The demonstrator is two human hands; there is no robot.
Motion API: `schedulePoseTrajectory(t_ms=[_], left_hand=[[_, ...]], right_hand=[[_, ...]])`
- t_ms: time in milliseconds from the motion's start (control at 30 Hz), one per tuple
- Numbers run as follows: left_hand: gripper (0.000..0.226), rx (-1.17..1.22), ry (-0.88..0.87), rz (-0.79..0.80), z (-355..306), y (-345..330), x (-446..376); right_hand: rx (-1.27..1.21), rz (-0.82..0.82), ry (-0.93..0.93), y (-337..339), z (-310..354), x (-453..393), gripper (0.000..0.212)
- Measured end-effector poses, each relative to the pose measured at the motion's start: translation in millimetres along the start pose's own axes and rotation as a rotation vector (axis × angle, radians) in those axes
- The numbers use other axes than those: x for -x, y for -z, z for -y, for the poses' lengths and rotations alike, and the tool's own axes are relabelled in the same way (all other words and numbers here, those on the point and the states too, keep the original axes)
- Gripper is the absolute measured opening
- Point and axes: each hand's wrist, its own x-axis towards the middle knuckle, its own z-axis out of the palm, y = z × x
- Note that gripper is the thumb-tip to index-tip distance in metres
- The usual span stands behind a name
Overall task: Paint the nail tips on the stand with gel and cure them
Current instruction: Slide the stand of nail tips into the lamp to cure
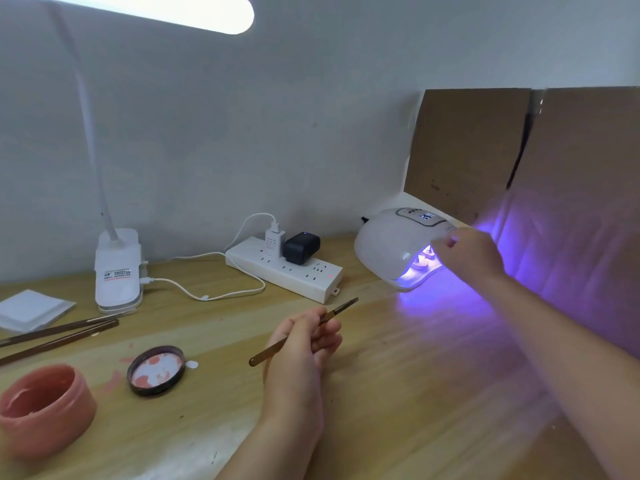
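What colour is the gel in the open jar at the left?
Salmon pink, matching the jar itself; the head view shows it at lower left.

nail tips (423, 260) inside glowing curing lamp (398, 251)

The scene is evenly bright. A lit desk lamp head (166, 8) at the top edge burns out to pure white glare. The curing lamp (398, 251) spills violet light from its mouth onto the bench (433, 341) and up the cardboard (571, 209) behind. The right hand (467, 252) at that mouth is smeared by motion blur. Wide-angle distortion bends the lamp's neck and the bench edges. Shadows are soft and faint.
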Motion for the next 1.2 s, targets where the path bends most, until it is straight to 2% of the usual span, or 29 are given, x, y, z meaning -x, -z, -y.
schedulePoseTrajectory(t_ms=[33,100,133,233,400,500,700,833,933,1000,1067,1133,1200], left_hand=[[0.014,-0.001,-0.004,0.002,0,0,0],[0.014,0.004,-0.006,-0.005,0,0,0],[0.014,0.007,-0.005,-0.011,0,0,0],[0.014,0.010,0.003,-0.018,0,0,0],[0.014,0.013,0.000,-0.012,1,1,0],[0.014,0.024,0.000,-0.006,1,1,-1],[0.014,0.038,0.023,-0.021,2,2,-4],[0.012,0.045,0.037,-0.046,-1,0,-3],[0.006,0.005,-0.039,-0.085,-7,-1,3],[0.003,-0.115,-0.139,-0.125,-13,-1,7],[0.004,-0.168,-0.219,-0.141,-23,-2,14],[0.005,-0.161,-0.282,-0.107,-38,-3,23],[0.004,-0.209,-0.389,-0.031,-56,0,36]], right_hand=[[-0.038,-0.080,0.045,5,5,-6,0.033],[-0.122,-0.058,0.121,12,23,-19,0.021],[-0.130,0.020,0.126,13,34,-25,0.012],[0.056,0.320,0.071,6,53,-45,0.034],[0.274,0.491,0.051,6,67,-61,0.038],[0.262,0.495,0.044,5,69,-66,0.039],[0.022,0.471,-0.039,3,55,-62,0.033],[-0.126,0.376,-0.011,12,53,-14,0.035],[-0.236,0.225,0.224,27,68,46,0.024],[-0.317,0.300,0.347,42,91,89,0.024],[-0.375,0.433,0.409,56,118,123,0.038],[-0.380,0.517,0.440,63,143,147,0.050],[-0.410,0.587,0.441,65,166,164,0.052]])
